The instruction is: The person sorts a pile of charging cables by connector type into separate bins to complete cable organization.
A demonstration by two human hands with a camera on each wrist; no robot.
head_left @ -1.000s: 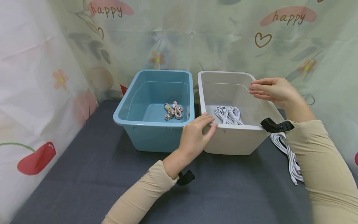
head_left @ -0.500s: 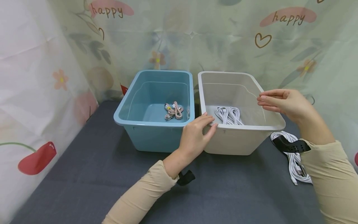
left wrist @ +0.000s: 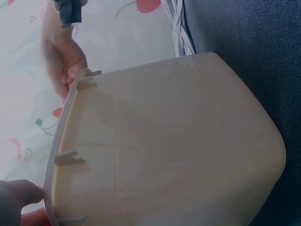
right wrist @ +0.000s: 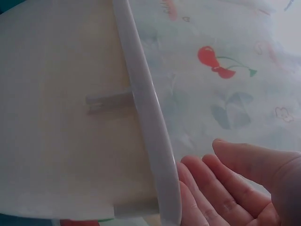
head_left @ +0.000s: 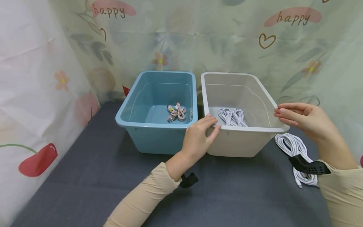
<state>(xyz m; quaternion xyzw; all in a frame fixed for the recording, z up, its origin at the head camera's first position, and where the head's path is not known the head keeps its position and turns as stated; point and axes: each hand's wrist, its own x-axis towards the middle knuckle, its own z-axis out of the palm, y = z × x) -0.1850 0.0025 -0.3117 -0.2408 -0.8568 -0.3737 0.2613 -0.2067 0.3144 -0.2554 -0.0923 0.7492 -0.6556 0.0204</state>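
Observation:
A cream bin (head_left: 244,142) stands on the dark tabletop with bundled white cables (head_left: 237,117) inside. My left hand (head_left: 197,137) rests its fingers and thumb on the bin's near left corner; in the left wrist view its fingertips (left wrist: 33,193) meet the rim. At the right rim, my right hand (head_left: 310,121) holds nothing, its fingers extended toward the edge. The right wrist view shows these fingers (right wrist: 216,188) close beside the rim (right wrist: 150,103); whether they press on it I cannot tell. Beyond the bin's right side lies a coiled white cable (head_left: 292,143), partly hidden by the black wrist strap.
A blue bin (head_left: 153,138) stands left of the cream one, holding small pinkish-beige cable bundles (head_left: 177,113). Patterned cloth (head_left: 232,41) hangs behind and at the sides. Dark cloth (head_left: 227,195) covers the table in front.
My right hand has moved right and toward me, from above the inside of the cream bin to its right rim. More of the coiled cable shows. The left hand has stayed put.

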